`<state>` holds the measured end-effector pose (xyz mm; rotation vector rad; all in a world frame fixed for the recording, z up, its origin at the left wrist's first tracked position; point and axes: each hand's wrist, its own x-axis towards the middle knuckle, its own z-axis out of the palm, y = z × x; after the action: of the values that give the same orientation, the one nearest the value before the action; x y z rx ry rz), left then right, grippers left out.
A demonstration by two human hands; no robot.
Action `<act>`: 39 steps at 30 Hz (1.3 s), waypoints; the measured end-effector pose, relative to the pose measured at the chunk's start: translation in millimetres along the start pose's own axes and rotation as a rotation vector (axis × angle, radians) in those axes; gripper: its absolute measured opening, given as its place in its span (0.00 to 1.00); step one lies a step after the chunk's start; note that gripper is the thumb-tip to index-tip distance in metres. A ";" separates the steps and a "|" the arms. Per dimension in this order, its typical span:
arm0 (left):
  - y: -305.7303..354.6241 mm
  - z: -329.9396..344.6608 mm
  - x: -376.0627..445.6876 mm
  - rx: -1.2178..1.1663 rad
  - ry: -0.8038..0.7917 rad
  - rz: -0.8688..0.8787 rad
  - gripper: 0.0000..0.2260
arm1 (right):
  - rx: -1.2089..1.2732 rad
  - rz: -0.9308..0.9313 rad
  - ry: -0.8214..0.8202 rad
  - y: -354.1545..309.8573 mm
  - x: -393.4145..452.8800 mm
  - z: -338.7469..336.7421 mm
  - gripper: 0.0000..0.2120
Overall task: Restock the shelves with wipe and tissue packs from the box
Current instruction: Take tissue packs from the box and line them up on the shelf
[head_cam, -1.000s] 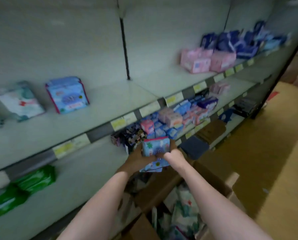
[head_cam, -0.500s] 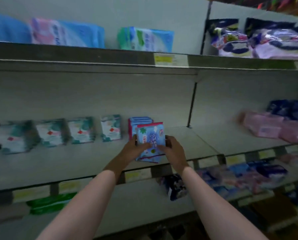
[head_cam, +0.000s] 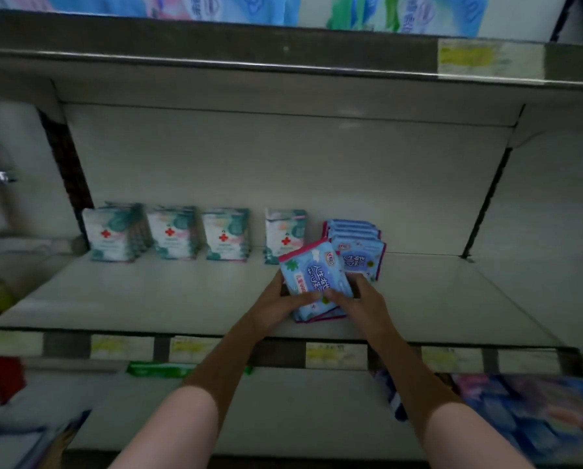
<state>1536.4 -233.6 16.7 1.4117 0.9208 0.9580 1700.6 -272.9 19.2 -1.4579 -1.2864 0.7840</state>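
Both hands are holding a small bundle of blue packs (head_cam: 313,282) low in the centre of the frame, over the front half of the middle shelf (head_cam: 181,299). The left hand (head_cam: 276,304) is gripping the bundle's left edge with its thumb curled across the front face; the right hand (head_cam: 361,299) is gripping the right edge, fingers wrapped behind. The bundle is tilting, its top leaning toward the upper left, its long axis running from lower right to upper left, and its lower end is sitting at or just above the shelf; contact cannot be told.

The coming move probably turns on the blue row (head_cam: 357,247) already standing just behind and right of the bundle, near the centre of the frame. The bundle's upper right corner is overlapping that row in the picture, so the gap looks small. The right hand is nearer to the row, so it would likely be guiding the bundle back and upright while the left is steadying.

Left of the row, four groups of white packs (head_cam: 168,235) with red crosses are standing along the back. The box is not showing in the frame. The upper shelf (head_cam: 283,59) is carrying larger blue and green packs, blurred.
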 end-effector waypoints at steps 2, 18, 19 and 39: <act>-0.5 0.5 1.0 -0.017 -0.001 0.013 0.25 | 0.038 0.019 0.002 1.8 1.2 -0.9 0.18; 7.9 -3.5 -1.3 -0.134 0.122 -0.093 0.18 | 0.009 0.082 -0.155 0.3 0.5 -3.7 0.29; 8.2 -3.8 -0.9 -0.161 0.137 -0.105 0.16 | 0.018 0.084 -0.167 -0.4 0.2 -3.6 0.28; -4.1 -13.3 4.8 -0.120 0.627 0.005 0.15 | 0.116 0.074 0.099 13.0 10.4 -11.2 0.19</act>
<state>1525.8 -224.2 13.2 1.0182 1.2867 1.4743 1717.4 -264.9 11.6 -1.4391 -1.1000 0.8116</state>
